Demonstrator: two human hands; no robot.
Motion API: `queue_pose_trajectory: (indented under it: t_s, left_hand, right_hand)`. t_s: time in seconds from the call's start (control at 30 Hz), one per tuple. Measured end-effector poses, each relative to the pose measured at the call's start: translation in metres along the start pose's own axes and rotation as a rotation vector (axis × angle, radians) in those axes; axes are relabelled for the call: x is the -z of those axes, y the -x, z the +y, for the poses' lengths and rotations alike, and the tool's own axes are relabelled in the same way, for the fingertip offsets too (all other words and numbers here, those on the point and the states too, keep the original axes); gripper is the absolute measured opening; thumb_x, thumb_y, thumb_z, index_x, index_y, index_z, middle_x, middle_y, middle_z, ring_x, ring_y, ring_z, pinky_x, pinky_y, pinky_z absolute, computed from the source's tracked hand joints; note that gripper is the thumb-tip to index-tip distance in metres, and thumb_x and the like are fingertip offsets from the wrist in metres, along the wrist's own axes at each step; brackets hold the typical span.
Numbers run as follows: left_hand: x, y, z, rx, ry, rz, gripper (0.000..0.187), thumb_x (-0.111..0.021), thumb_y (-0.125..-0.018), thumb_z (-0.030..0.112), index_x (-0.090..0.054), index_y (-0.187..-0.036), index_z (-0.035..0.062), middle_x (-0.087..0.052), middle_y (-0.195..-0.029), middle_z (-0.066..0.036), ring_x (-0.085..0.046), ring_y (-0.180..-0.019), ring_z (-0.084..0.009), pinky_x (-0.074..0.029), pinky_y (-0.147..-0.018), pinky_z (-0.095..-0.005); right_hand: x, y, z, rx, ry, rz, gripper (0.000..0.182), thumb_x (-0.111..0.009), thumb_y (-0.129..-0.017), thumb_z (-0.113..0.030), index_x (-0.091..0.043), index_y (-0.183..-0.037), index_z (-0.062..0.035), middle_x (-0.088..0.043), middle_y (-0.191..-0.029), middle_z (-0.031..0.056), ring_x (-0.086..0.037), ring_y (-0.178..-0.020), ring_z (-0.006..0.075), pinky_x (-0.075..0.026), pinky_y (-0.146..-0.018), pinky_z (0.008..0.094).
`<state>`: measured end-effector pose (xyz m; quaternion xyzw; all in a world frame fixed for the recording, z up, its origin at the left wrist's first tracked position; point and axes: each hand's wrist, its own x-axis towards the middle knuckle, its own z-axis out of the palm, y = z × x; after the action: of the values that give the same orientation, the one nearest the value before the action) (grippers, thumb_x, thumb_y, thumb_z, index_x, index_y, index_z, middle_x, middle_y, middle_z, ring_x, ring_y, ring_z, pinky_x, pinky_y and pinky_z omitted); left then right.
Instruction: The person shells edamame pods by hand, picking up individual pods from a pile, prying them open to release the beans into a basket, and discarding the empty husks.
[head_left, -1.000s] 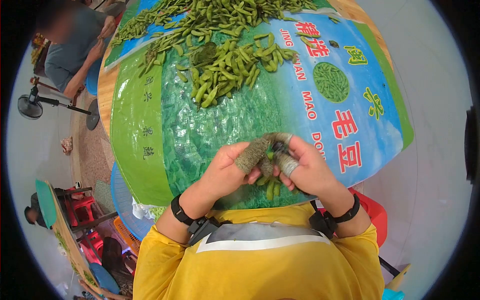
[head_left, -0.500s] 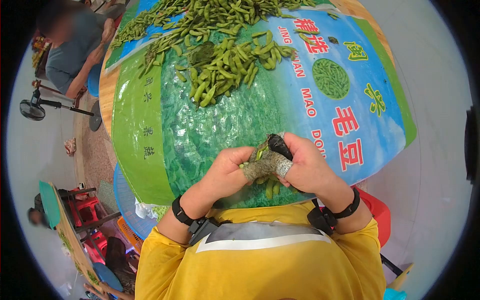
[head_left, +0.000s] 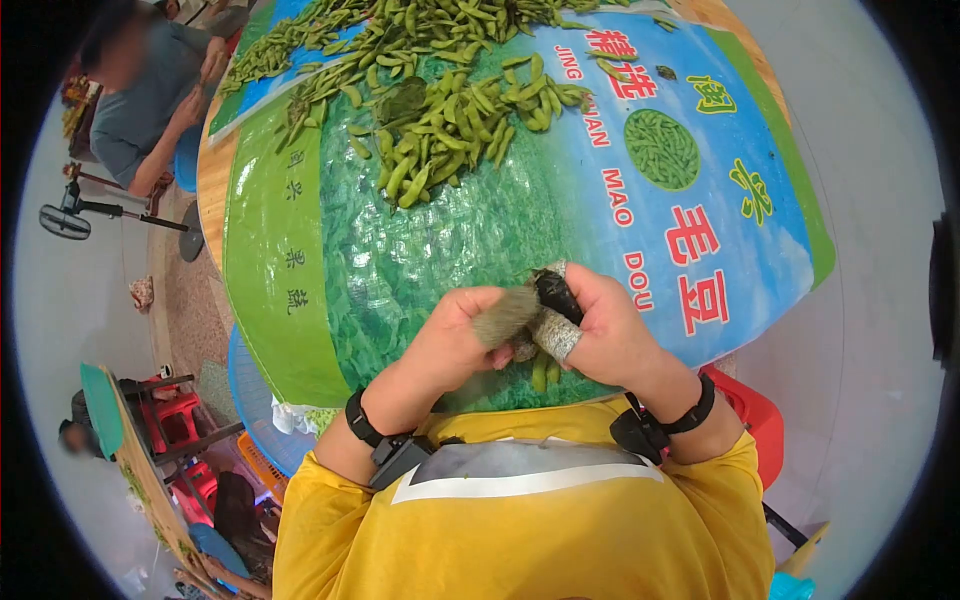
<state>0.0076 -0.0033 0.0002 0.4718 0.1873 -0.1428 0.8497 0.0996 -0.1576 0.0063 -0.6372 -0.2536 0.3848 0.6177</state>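
At the lower middle of the frame, the left hand (head_left: 455, 345) and the right hand (head_left: 605, 335) were brought together just above the near edge of the printed sheet (head_left: 440, 240) spread over the table. Both were closed: a green pod (head_left: 543, 372) was pinched between them, with only its lower end seen hanging below the fingers. The left thumb was wrapped in a worn grey cover (head_left: 503, 315), and a similar wrap (head_left: 556, 336) was seen on a right finger; a small dark object (head_left: 556, 295) was held at the top of the right hand, though what it was could not be told.

It was judged that the pod could be dropped into the lap or over the table edge, since it was held beyond the sheet's near border and gripped only at its upper part. A slip could also be caused by the thick finger wraps, by which feel would be dulled.

The pod was seen to be plump, dull green and slightly curved, like those in the large heap of pods (head_left: 450, 120) lying well apart at the upper middle of the frame. At the upper left, another person (head_left: 140, 90) was seated at the far side of the table.
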Motion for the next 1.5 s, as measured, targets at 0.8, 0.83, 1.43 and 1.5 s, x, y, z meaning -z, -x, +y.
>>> queue_pose_trajectory:
  t_s: [0.8, 0.83, 1.43, 1.5]
  left_hand:
    - [0.066, 0.094, 0.025, -0.261, 0.098, 0.518, 0.033, -0.044, -0.094, 0.030, -0.055, -0.091, -0.0003, -0.044, -0.050, 0.000, -0.033, -0.032, -0.0059, -0.021, -0.028, -0.0198]
    - [0.075, 0.108, 0.023, -0.325, 0.101, 0.612, 0.031, -0.045, -0.094, 0.030, -0.055, -0.090, 0.0003, -0.044, -0.050, 0.000, -0.034, -0.033, -0.0059, -0.022, -0.028, -0.0195]
    - [0.232, 0.199, -0.128, -0.065, -0.665, 1.530, 0.064, -0.040, -0.086, 0.060, -0.066, -0.094, 0.0025, -0.065, -0.078, -0.011, -0.061, -0.073, -0.0216, -0.046, -0.063, -0.0337]
    - [0.213, 0.216, -0.106, 0.152, -0.676, 1.453, 0.059, -0.043, -0.087, 0.055, -0.067, -0.090, 0.0005, -0.066, -0.079, -0.015, -0.063, -0.074, -0.0247, -0.046, -0.069, -0.0373]
  right_hand:
    - [0.015, -0.041, -0.053, 0.344, 1.047, 0.166, 0.013, -0.059, -0.072, -0.010, -0.055, -0.082, -0.0017, -0.057, -0.072, 0.0193, -0.057, -0.069, 0.0385, -0.045, -0.059, 0.0446]
    - [0.006, -0.054, -0.053, 0.477, 1.019, 0.106, 0.012, -0.058, -0.072, -0.009, -0.055, -0.082, -0.0025, -0.057, -0.074, 0.0176, -0.057, -0.071, 0.0372, -0.046, -0.059, 0.0439]
    - [-0.011, -0.111, -0.029, 0.693, 1.040, -0.026, 0.020, -0.059, -0.070, -0.006, -0.059, -0.090, -0.0061, -0.057, -0.080, 0.0139, -0.057, -0.077, 0.0342, -0.048, -0.065, 0.0404]
    - [-0.013, -0.101, -0.031, 0.693, 1.006, -0.058, 0.022, -0.059, -0.070, -0.005, -0.059, -0.092, -0.0057, -0.057, -0.080, 0.0144, -0.057, -0.076, 0.0350, -0.047, -0.065, 0.0405]
